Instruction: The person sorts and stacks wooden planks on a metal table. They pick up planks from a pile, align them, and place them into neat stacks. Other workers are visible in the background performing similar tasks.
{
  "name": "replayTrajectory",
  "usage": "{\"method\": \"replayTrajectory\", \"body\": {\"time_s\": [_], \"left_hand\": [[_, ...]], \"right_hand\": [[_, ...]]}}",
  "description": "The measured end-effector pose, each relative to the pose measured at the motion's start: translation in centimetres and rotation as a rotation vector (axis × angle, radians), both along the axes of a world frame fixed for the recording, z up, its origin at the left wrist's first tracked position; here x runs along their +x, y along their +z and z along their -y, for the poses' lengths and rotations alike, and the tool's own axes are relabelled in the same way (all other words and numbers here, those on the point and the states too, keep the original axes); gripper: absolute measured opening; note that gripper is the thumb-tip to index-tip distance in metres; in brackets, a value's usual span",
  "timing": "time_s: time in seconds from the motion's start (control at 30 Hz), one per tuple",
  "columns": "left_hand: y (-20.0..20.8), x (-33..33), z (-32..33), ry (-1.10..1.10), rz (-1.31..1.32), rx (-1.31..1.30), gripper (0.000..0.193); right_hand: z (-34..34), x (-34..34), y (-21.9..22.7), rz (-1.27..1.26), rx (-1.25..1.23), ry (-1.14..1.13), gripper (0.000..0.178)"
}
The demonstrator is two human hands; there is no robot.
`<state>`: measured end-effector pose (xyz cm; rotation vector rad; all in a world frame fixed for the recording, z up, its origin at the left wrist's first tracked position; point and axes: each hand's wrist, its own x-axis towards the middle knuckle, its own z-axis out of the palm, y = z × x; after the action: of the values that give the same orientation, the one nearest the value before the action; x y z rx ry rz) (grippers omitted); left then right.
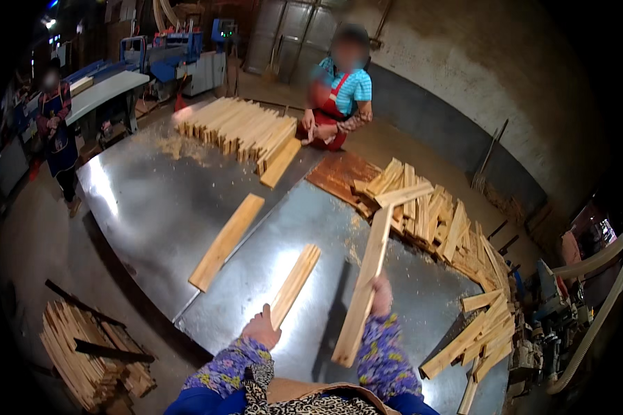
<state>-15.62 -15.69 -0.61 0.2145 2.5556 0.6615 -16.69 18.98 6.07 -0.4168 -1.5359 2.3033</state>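
My right hand [382,296] is closed around a long pale wooden board [365,290], held tilted above the metal table [249,318], where it casts a dark shadow. My left hand [262,330] has its fingers at the near end of a shorter wooden board [296,282] that lies on the table; it appears to grip that end, though the thumb is partly hidden. Farther left, another single board [226,242] lies across the seam between the metal sheets.
A row of boards [235,124] stands at the far left of the table. Loose boards [436,214] pile along the right edge, with more [474,339] near right. A co-worker [342,90] in a red apron stands across; another person [57,131] is far left. Stacked wood [93,353] sits lower left.
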Motion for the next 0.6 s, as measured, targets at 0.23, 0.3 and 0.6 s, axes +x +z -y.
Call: {"method": "replayTrajectory", "body": {"time_s": [0.23,0.3,0.6], "left_hand": [[0.6,-1.5,-1.3,-0.111,-0.006,-0.009,0.097],[0.3,-2.4,-0.8,-0.053,-0.127,0.024,0.092],[-2.6,-0.6,-1.5,-0.043,-0.045,-0.119,0.103]], "right_hand": [[3.5,1.5,-18.7,0.269,0.167,-0.083,0.056],[7.2,0.4,-16.3,0.181,-0.23,-0.209,0.047],[4.0,-2.5,-3.8,0.371,-0.732,0.131,0.069]]}}
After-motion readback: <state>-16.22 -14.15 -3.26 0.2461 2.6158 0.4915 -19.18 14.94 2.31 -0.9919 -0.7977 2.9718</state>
